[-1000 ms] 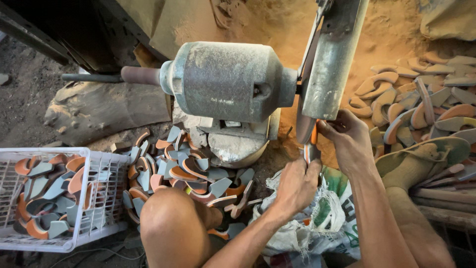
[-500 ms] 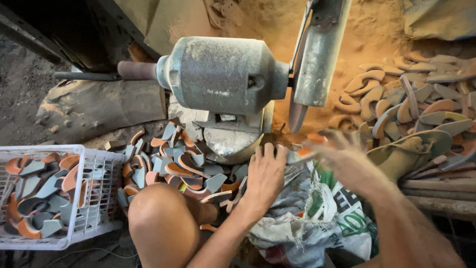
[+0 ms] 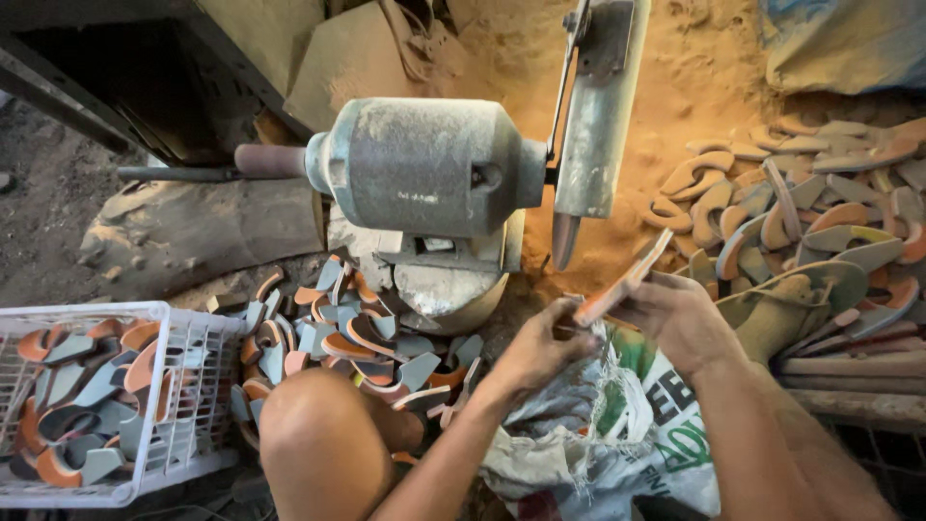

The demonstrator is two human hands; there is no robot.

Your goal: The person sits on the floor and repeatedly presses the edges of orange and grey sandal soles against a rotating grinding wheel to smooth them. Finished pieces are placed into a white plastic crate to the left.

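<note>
Head view | both hands — left hand, right hand — grip orange sole piece | white-green printed sack below

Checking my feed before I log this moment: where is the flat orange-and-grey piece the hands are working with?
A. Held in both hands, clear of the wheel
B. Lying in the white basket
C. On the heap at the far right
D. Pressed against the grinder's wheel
A: the right hand and left hand grip the flat piece between them, below and to the right of the grinder wheel, with a gap showing between piece and wheel.
</note>
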